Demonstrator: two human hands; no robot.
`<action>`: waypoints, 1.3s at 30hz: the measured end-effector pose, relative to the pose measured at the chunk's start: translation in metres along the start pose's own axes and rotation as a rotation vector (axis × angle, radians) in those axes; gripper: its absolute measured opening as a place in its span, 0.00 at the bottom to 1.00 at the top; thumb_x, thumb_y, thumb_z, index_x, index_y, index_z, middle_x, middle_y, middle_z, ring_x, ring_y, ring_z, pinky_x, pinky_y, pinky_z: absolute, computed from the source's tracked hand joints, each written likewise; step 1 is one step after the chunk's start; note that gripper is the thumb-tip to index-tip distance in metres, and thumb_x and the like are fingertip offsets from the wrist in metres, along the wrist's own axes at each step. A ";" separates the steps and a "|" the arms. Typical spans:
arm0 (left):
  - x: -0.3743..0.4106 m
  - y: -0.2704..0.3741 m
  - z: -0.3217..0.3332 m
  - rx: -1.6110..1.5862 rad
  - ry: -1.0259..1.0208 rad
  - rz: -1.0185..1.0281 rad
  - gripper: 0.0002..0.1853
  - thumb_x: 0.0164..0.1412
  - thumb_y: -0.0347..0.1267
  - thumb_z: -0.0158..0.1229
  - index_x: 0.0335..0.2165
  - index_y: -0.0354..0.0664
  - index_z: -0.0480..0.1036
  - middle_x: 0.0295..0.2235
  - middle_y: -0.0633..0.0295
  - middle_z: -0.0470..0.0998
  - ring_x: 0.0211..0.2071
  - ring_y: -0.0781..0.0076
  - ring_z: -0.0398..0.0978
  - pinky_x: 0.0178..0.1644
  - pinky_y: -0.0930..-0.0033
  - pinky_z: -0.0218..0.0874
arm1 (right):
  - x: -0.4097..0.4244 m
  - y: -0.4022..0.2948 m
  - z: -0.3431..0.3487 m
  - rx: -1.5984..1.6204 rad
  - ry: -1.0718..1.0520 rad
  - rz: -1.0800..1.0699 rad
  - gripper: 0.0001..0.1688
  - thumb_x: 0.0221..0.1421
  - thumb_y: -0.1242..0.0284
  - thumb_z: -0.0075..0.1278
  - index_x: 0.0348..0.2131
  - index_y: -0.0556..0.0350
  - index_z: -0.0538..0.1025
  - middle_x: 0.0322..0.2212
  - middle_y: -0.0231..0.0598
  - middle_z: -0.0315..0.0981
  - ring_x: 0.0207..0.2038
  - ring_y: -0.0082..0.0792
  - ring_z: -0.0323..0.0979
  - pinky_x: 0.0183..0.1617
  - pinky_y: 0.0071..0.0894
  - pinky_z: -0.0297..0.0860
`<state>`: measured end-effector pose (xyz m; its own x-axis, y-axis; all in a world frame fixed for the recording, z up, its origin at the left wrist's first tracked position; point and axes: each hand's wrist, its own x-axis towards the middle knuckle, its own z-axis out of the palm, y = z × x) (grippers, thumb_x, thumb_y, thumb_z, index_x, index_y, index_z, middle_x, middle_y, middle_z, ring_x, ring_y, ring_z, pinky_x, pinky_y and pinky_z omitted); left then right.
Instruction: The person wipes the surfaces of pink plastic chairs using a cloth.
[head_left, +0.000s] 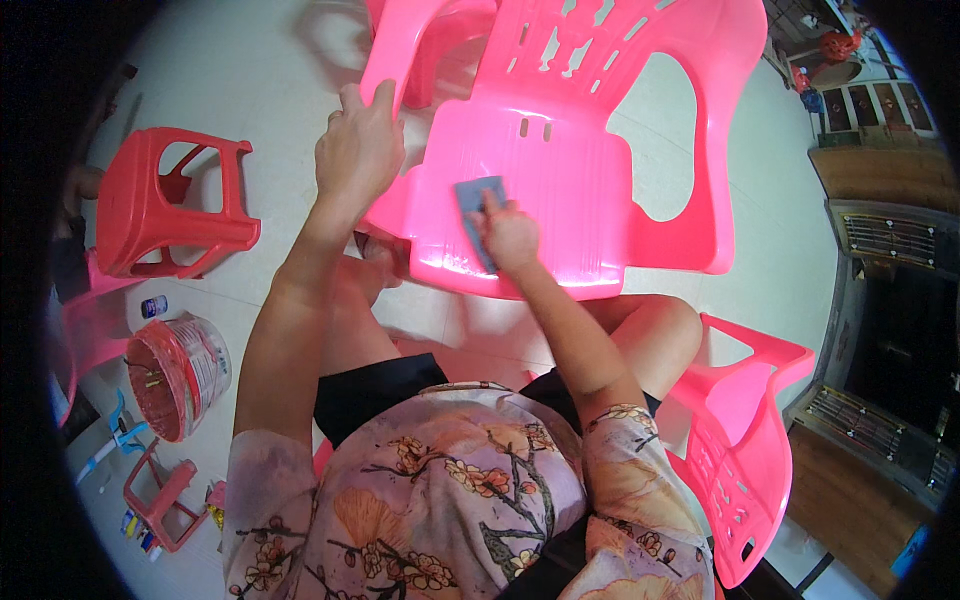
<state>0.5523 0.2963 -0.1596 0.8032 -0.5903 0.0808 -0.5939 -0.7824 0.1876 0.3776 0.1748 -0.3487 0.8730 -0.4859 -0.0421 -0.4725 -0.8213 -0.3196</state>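
Observation:
A pink plastic armchair (570, 180) stands before me, its slotted backrest away from me and its seat facing up. My left hand (360, 146) grips the armrest (394, 49) on the left. On the left part of the seat, my right hand (510, 234) presses a folded grey-blue cloth (480, 193) flat with its fingers. Bright wet-looking streaks shine along the seat's front edge near the cloth. The right armrest is untouched.
At left stand a red plastic stool (127, 202), a lined waste bucket (214, 352), a small can (154, 306) and a small red stool (172, 502). Another pink chair (742, 450) is close at my right. Wooden furniture (885, 176) lines the right side. Someone's arm (84, 182) shows at far left.

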 end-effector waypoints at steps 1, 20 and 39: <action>0.000 0.000 0.000 -0.006 0.007 0.006 0.27 0.59 0.37 0.53 0.56 0.46 0.61 0.49 0.42 0.64 0.40 0.41 0.74 0.42 0.48 0.68 | 0.006 0.024 -0.004 -0.047 0.029 0.048 0.29 0.56 0.51 0.48 0.50 0.46 0.69 0.29 0.52 0.72 0.25 0.51 0.75 0.25 0.49 0.70; -0.002 -0.006 0.006 -0.014 0.105 0.098 0.27 0.55 0.32 0.57 0.54 0.42 0.62 0.48 0.43 0.64 0.39 0.43 0.74 0.39 0.49 0.69 | 0.063 -0.054 0.020 0.089 0.174 0.016 0.30 0.55 0.57 0.48 0.52 0.58 0.69 0.25 0.54 0.73 0.22 0.50 0.75 0.24 0.49 0.70; -0.003 -0.008 0.009 -0.064 0.234 0.171 0.27 0.50 0.30 0.60 0.51 0.40 0.66 0.47 0.47 0.66 0.36 0.50 0.75 0.35 0.58 0.71 | 0.088 0.166 -0.067 -0.357 0.273 0.522 0.32 0.54 0.56 0.51 0.53 0.54 0.66 0.29 0.50 0.74 0.26 0.49 0.76 0.26 0.49 0.71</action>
<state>0.5542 0.3028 -0.1705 0.6849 -0.6449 0.3391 -0.7236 -0.6567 0.2124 0.3673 -0.0246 -0.3417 0.4806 -0.8642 0.1489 -0.8747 -0.4845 0.0113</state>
